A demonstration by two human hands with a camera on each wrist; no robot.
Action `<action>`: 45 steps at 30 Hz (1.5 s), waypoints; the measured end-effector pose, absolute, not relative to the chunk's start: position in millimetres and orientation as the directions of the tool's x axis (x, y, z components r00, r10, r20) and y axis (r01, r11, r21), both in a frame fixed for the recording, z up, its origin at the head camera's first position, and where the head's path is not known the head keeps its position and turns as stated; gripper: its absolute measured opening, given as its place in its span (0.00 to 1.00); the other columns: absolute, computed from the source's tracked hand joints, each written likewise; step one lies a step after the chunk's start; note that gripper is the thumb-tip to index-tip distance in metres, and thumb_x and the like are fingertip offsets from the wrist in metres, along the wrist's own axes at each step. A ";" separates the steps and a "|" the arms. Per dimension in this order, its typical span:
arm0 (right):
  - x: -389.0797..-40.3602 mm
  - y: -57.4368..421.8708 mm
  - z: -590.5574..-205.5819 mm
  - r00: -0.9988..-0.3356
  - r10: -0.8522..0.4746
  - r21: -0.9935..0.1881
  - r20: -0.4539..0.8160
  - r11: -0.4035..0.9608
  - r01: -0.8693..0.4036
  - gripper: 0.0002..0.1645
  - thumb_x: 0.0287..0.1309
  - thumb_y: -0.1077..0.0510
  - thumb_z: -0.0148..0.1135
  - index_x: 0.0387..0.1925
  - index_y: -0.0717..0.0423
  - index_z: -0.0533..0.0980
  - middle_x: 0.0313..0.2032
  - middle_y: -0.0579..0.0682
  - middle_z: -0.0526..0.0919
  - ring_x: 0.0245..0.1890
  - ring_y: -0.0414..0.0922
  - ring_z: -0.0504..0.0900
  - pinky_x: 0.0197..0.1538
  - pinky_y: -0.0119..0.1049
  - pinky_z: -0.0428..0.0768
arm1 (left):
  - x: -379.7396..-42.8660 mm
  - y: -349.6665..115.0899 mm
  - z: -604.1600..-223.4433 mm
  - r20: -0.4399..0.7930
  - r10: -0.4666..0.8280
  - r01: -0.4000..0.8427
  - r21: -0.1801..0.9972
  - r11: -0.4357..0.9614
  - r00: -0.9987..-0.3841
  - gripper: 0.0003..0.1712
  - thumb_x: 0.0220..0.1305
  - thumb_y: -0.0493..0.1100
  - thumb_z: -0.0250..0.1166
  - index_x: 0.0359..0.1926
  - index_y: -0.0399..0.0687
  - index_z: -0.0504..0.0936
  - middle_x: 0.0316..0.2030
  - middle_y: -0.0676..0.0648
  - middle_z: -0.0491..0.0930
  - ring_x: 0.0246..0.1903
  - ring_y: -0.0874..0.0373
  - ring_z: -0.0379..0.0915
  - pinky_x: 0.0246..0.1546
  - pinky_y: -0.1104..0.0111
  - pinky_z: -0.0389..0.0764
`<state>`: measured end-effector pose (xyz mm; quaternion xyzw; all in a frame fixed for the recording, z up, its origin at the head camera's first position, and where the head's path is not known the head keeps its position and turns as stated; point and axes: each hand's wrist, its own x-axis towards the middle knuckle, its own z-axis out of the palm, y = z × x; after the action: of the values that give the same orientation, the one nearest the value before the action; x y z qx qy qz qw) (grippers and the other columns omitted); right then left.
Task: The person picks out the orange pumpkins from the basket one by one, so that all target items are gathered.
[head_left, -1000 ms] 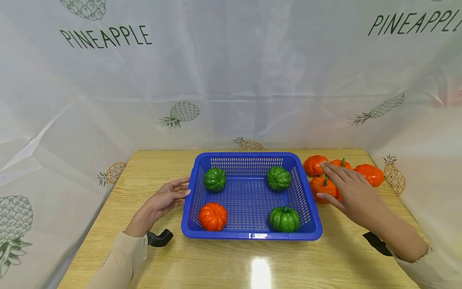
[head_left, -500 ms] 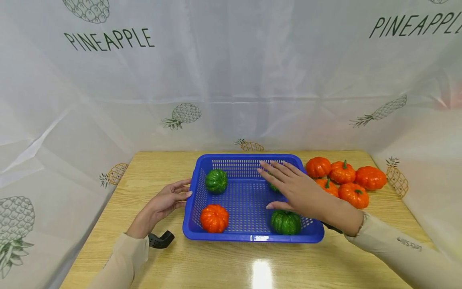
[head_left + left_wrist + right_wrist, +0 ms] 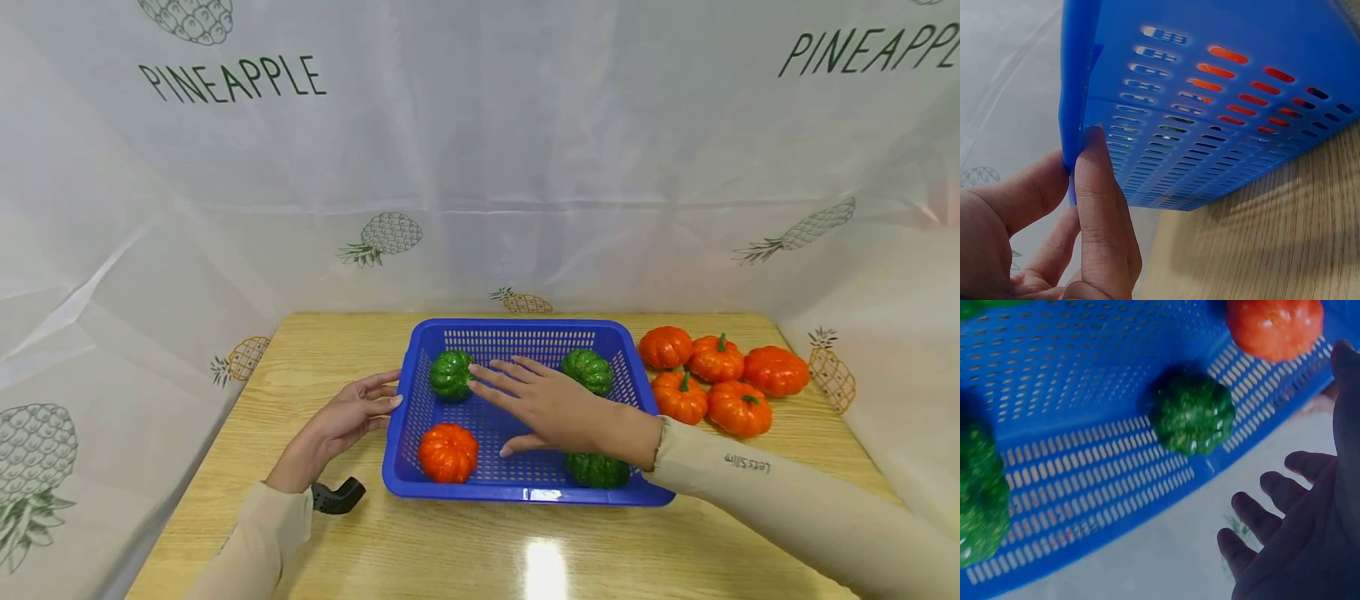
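Note:
A blue plastic basket [image 3: 517, 493] stands on the table with a green pumpkin [image 3: 447, 377] at back left, another green pumpkin [image 3: 589, 369] at back right, a third green pumpkin [image 3: 597, 473] at front right and an orange pumpkin [image 3: 447, 454] at front left. My left hand [image 3: 347, 421] pinches the basket's left rim between thumb and fingers; the left wrist view shows this grip close up. Over the middle of the basket hovers my right hand [image 3: 558, 410], fingers spread and holding nothing. It points toward the back-left green pumpkin and partly covers the front-right one.
Several orange pumpkins [image 3: 717, 358] lie grouped on the wooden table [image 3: 420, 550] right of the basket. A black curved piece [image 3: 339, 496] juts out by the left wrist. White sheeting [image 3: 480, 150] printed with pineapples hangs behind and at both sides.
My right hand has moved left from above the loose orange pumpkins, across the basket's right side, to over its middle. The left hand keeps its hold on the rim; the pumpkins have not moved.

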<state>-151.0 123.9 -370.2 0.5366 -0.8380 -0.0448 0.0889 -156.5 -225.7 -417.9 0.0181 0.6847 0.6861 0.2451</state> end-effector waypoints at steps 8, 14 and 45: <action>-151.9 96.2 -377.7 -0.359 -0.933 0.167 -0.012 0.352 -0.921 0.55 0.70 0.28 0.57 0.84 0.55 0.56 0.82 0.54 0.57 0.79 0.55 0.63 0.80 0.53 0.62 | -158.3 -224.2 -418.9 -0.307 0.367 -0.309 0.949 0.055 -0.878 0.38 0.80 0.33 0.55 0.83 0.33 0.50 0.63 0.36 0.74 0.46 0.61 0.84 0.51 0.68 0.87; -148.6 79.3 -382.2 -0.318 -0.946 0.225 -0.067 0.296 -0.928 0.55 0.70 0.25 0.54 0.84 0.52 0.56 0.83 0.51 0.56 0.80 0.53 0.62 0.80 0.50 0.62 | -160.0 -224.1 -419.8 -0.302 0.371 -0.302 0.952 0.060 -0.878 0.38 0.81 0.33 0.54 0.83 0.33 0.50 0.64 0.34 0.73 0.46 0.61 0.84 0.53 0.67 0.87; -145.9 63.7 -401.1 -0.352 -0.936 0.351 -0.004 0.328 -0.877 0.48 0.59 0.29 0.73 0.73 0.45 0.69 0.65 0.46 0.78 0.66 0.44 0.76 0.70 0.40 0.76 | -156.9 -227.0 -418.3 -0.291 0.387 -0.302 0.953 0.032 -0.875 0.39 0.81 0.34 0.56 0.83 0.32 0.49 0.60 0.39 0.75 0.45 0.62 0.83 0.48 0.69 0.87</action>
<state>-145.9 63.7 -401.1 0.5605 -0.8088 -0.1475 0.1000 -156.9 -227.0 -418.3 0.0314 0.6741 0.6951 0.2479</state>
